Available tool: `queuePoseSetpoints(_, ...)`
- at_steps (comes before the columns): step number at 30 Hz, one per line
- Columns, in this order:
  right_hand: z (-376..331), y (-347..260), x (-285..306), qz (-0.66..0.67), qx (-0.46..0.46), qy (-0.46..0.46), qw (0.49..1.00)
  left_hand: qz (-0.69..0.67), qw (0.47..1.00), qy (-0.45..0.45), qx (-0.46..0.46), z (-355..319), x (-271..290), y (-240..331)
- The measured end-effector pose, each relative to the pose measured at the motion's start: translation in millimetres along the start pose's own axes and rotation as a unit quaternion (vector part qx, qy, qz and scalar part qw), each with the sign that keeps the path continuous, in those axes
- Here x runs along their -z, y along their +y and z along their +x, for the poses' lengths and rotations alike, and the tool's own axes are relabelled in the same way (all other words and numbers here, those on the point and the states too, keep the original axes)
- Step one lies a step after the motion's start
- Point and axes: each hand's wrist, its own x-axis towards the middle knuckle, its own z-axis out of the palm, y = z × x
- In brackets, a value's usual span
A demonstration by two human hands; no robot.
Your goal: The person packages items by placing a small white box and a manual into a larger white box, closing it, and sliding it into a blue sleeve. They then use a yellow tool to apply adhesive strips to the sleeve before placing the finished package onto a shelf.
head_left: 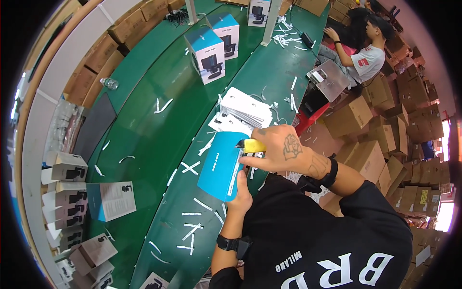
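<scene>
A blue-topped carton (219, 164) with a white side strip is tilted over the green bench in front of me. My left hand (240, 195) grips it from below, at its near right edge. Closed in my right hand (284, 147) is a yellow tool with a dark tip (252, 145), whose exact kind I cannot make out. Its tip lies over the carton's upper right edge. Just beyond the carton lies a stack of white printed pieces (245, 108).
Blue-and-white cartons (207, 55) stand upright farther along the green bench (159, 125). White paper strips (190, 167) are scattered about. Open cartons (70, 192) line the left side. A clear bottle (109, 84) lies at the far left. Another person (368, 60) sits at the far right near brown boxes (353, 115).
</scene>
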Motion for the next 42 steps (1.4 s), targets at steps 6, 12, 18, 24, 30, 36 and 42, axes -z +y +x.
queuePoseSetpoints(6, -2, 13, -22, 0.116, 0.053, 0.085, 0.988, 0.061, 0.998, -0.028, -0.009, 3, -2, 18)
queuePoseSetpoints(12, -36, 73, -3, 0.42, -0.119, 0.047, 0.898, 0.12, 0.991, -0.036, -0.043, 5, 4, 10)
queuePoseSetpoints(18, -16, 83, -5, 0.265, -0.031, -0.019, 0.964, 0.11, 0.993, -0.037, -0.035, 8, 12, 18)
queuePoseSetpoints(24, 40, 56, -30, 0.258, 0.225, -0.025, 0.939, 0.023, 0.999, 0.018, 0.041, 0, 12, 30)
queuePoseSetpoints(30, 31, 75, -62, 0.218, 0.313, 0.035, 0.924, 0.172, 0.978, -0.044, 0.106, -29, 14, 39)
queuePoseSetpoints(36, 26, 103, -90, 0.254, 0.342, 0.106, 0.898, 0.363, 0.928, -0.082, 0.01, -96, 46, 40)
queuePoseSetpoints(42, 25, 115, -99, 0.249, 0.397, 0.123, 0.875, 0.484, 0.856, 0.181, -0.021, -39, 10, 32)
